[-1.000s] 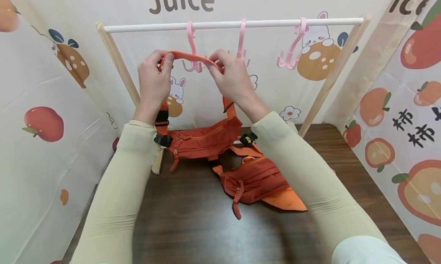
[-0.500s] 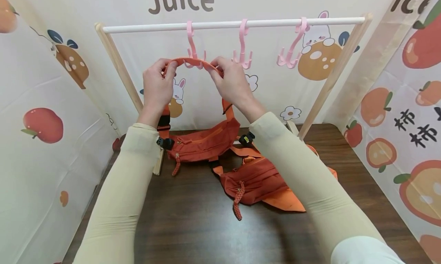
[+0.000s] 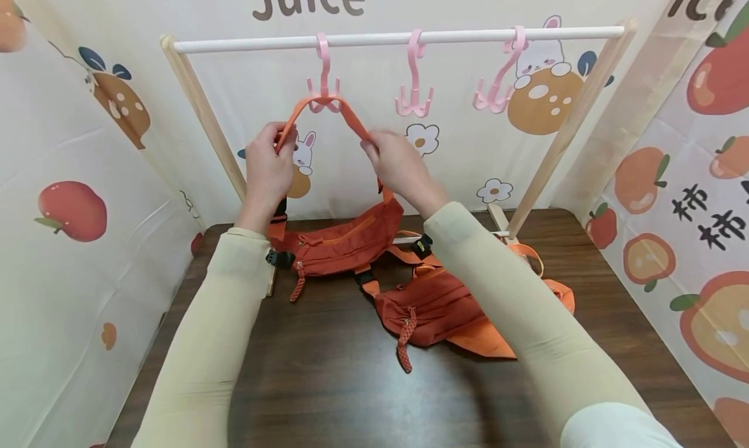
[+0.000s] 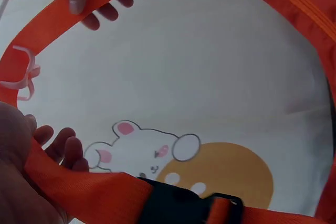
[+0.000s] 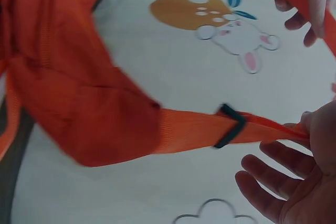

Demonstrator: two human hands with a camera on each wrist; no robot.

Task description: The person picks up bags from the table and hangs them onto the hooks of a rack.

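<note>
An orange-red waist bag [image 3: 339, 243] hangs low behind my forearms, its orange strap [image 3: 353, 119] arching up to the leftmost pink hook [image 3: 325, 64]. At its top the strap lies across the hook's lower prongs. My left hand [image 3: 269, 168] pinches the strap's left side, below the hook. On the other side my right hand [image 3: 400, 165] holds the strap between thumb and index finger; its other fingers are loose in the right wrist view. A black buckle [image 4: 176, 203] sits on the strap beside my left hand. An open clip [image 3: 281, 259] hangs at the bag's left end.
Two more pink hooks, the middle hook [image 3: 415, 77] and the right hook [image 3: 500, 77], hang from the white rod [image 3: 374, 39] of a wooden rack. A second orange-red waist bag [image 3: 433, 305] lies on the dark wooden table [image 3: 328, 383], partly under my right forearm.
Both hands have come down and slid along the strap away from its middle. The strap's top now lies at the left hook's prongs, and its arch is steeper.
</note>
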